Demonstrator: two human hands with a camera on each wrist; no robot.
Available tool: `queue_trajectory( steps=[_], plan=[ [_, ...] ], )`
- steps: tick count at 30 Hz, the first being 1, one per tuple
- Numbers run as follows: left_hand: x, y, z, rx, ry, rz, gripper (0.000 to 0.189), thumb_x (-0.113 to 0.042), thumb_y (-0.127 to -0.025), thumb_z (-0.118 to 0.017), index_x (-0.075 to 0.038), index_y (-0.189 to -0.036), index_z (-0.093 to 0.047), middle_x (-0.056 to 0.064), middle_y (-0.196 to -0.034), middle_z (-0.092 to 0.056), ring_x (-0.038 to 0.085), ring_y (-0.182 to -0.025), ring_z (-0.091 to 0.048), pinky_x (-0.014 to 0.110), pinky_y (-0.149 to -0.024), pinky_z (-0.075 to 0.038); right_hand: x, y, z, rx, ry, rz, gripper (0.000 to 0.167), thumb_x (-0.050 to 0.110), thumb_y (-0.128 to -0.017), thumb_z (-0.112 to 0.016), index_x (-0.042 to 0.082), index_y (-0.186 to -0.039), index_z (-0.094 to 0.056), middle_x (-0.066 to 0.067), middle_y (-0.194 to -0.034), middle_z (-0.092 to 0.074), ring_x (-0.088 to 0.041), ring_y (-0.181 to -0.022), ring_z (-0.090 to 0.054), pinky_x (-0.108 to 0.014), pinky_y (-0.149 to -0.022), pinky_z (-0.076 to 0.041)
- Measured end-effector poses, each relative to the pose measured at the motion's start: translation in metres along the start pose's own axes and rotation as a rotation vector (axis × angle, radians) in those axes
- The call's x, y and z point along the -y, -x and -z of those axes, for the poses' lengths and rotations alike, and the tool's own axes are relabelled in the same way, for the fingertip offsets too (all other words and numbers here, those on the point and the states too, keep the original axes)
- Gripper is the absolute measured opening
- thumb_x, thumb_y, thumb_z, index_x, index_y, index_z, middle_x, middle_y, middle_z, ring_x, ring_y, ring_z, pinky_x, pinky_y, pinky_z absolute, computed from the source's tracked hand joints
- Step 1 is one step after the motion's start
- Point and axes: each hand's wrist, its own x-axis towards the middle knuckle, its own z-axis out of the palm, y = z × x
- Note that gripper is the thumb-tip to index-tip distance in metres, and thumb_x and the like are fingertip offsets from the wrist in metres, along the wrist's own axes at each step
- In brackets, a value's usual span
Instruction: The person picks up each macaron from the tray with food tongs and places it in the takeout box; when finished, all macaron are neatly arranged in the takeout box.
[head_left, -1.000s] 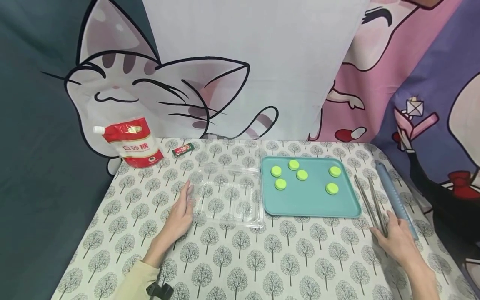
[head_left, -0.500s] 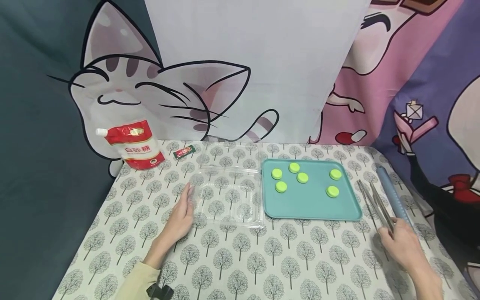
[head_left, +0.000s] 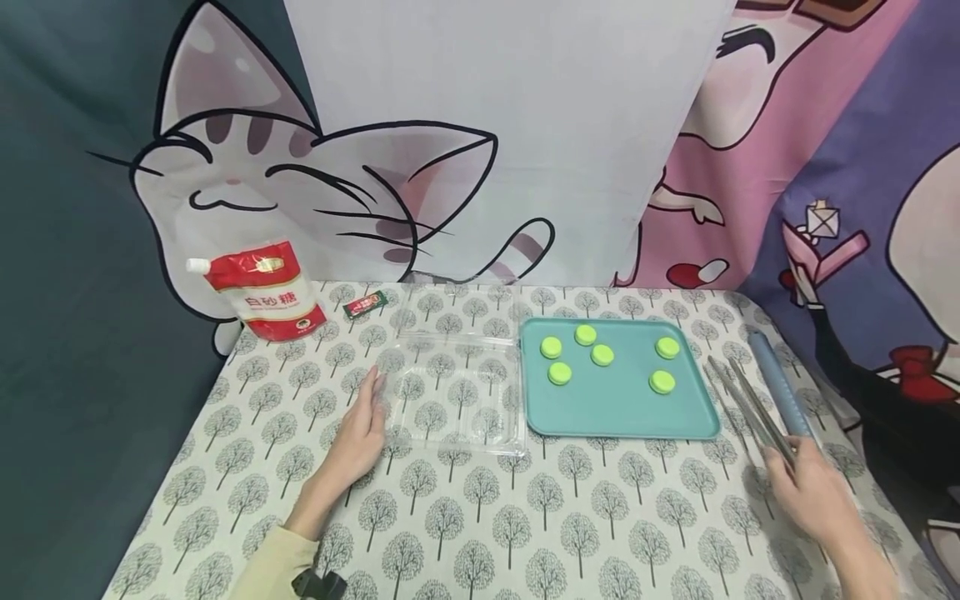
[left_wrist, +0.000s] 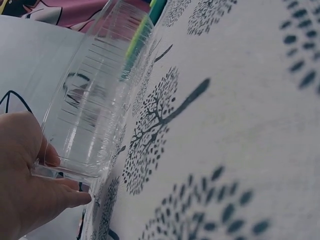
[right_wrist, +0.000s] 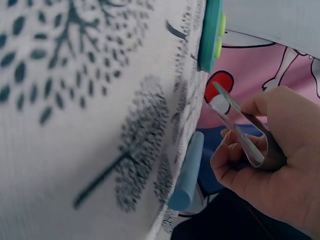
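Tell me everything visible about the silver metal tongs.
The silver metal-looking tongs have two slim arms joined at a bend, tips apart. The person's right hand grips them, the only visible contact, above the white tree-print tablecloth, tips pointing forward. In the head view they are right of the teal rectangular tray.

The red-and-white pouch (head_left: 272, 296) carries the label 白砂糖 ("white granulated sugar"), printed in red characters across its white band. A finer line of print directly below the label is too small to read. A small dark emblem marks the pouch's lower right area. The red-and-green packet (head_left: 364, 305), just right of the pouch, bears pale, unreadable lettering.
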Motion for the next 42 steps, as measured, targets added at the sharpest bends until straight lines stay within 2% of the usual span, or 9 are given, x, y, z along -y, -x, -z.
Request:
queue_trajectory(
  steps=[3, 5, 7, 8, 12, 19, 30, 35, 42],
  plan=[
    [0.001, 0.000, 0.001, -0.007, 0.006, -0.003, 0.062, -0.004, -0.106, -0.035, -0.001, -0.162, -0.007, 0.026, -0.162, -0.030, 0.043, -0.148, -0.033, 0.056, -0.127, -0.020, 0.003, 0.002, 0.007, 0.012, -0.003, 0.008, 0.055, 0.023, -0.105, -0.046, -0.024, -0.132, -0.037, -0.050, -0.108, -0.051, -0.068, -0.097, -0.052, -0.071, -0.072, -0.048],
    [0.001, 0.000, 0.001, -0.008, 0.012, -0.006, 0.062, -0.003, -0.106, -0.035, -0.001, -0.162, -0.007, 0.026, -0.162, -0.030, 0.043, -0.148, -0.033, 0.056, -0.127, -0.019, 0.005, 0.005, 0.010, 0.003, -0.010, 0.027, 0.053, 0.023, -0.104, -0.047, -0.021, -0.132, -0.040, -0.049, -0.110, -0.052, -0.066, -0.097, -0.053, -0.071, -0.072, -0.048],
    [0.001, 0.000, 0.001, -0.008, 0.018, -0.006, 0.062, -0.003, -0.106, -0.035, -0.001, -0.162, -0.007, 0.026, -0.162, -0.030, 0.043, -0.149, -0.032, 0.056, -0.127, -0.018, 0.007, 0.008, 0.013, -0.020, -0.026, 0.055, 0.048, 0.022, -0.102, -0.050, -0.017, -0.129, -0.045, -0.042, -0.103, -0.057, -0.057, -0.087, -0.058, -0.064, -0.068, -0.050],
    [0.001, -0.001, 0.001, -0.005, 0.019, -0.004, 0.062, -0.003, -0.106, -0.035, -0.001, -0.162, -0.007, 0.026, -0.162, -0.030, 0.043, -0.149, -0.031, 0.056, -0.127, -0.018, 0.008, 0.010, 0.013, -0.037, -0.032, 0.073, 0.045, 0.022, -0.101, -0.052, -0.015, -0.127, -0.048, -0.036, -0.096, -0.060, -0.047, -0.081, -0.061, -0.057, -0.064, -0.051],
    [0.000, -0.001, 0.000, 0.001, 0.024, 0.007, 0.062, -0.004, -0.106, -0.034, -0.001, -0.162, -0.007, 0.026, -0.163, -0.029, 0.043, -0.150, -0.030, 0.057, -0.128, -0.016, 0.013, 0.015, 0.017, -0.069, -0.049, 0.119, 0.036, 0.020, -0.095, -0.059, -0.005, -0.120, -0.057, -0.016, -0.083, -0.064, -0.026, -0.070, -0.056, -0.040, -0.057, -0.042],
    [-0.001, -0.001, 0.001, -0.001, 0.022, 0.012, 0.062, -0.004, -0.106, -0.034, -0.001, -0.162, -0.007, 0.025, -0.163, -0.029, 0.043, -0.151, -0.028, 0.057, -0.128, -0.014, 0.022, 0.017, 0.017, -0.020, -0.055, 0.126, 0.034, 0.024, -0.091, -0.068, 0.006, -0.119, -0.063, -0.003, -0.070, -0.058, -0.018, -0.062, -0.047, -0.031, -0.053, -0.037],
    [-0.001, -0.001, 0.000, 0.003, 0.028, 0.009, 0.063, -0.003, -0.106, -0.034, -0.001, -0.162, -0.006, 0.025, -0.163, -0.029, 0.043, -0.149, -0.032, 0.055, -0.127, -0.020, 0.023, 0.013, 0.004, -0.102, -0.067, 0.225, 0.030, 0.018, -0.084, -0.073, 0.004, -0.110, -0.067, -0.006, -0.075, -0.068, 0.000, -0.062, -0.046, -0.031, -0.052, -0.044],
    [-0.002, -0.001, -0.001, 0.005, 0.018, 0.008, 0.063, -0.004, -0.106, -0.035, -0.002, -0.162, -0.007, 0.025, -0.163, -0.030, 0.042, -0.149, -0.031, 0.056, -0.127, -0.019, 0.022, 0.014, 0.001, -0.145, -0.082, 0.256, 0.026, 0.016, -0.083, -0.072, 0.006, -0.107, -0.067, -0.005, -0.075, -0.067, 0.002, -0.061, -0.044, -0.028, -0.049, -0.039],
    [-0.002, -0.001, -0.001, 0.002, 0.012, 0.014, 0.063, -0.004, -0.106, -0.034, -0.002, -0.162, -0.005, 0.024, -0.164, -0.029, 0.043, -0.149, -0.031, 0.057, -0.127, -0.018, 0.030, 0.008, 0.007, -0.251, -0.119, 0.379, 0.029, 0.009, -0.079, -0.073, 0.005, -0.107, -0.066, -0.003, -0.074, -0.066, 0.004, -0.063, -0.045, -0.020, -0.050, -0.039]
  ],
)
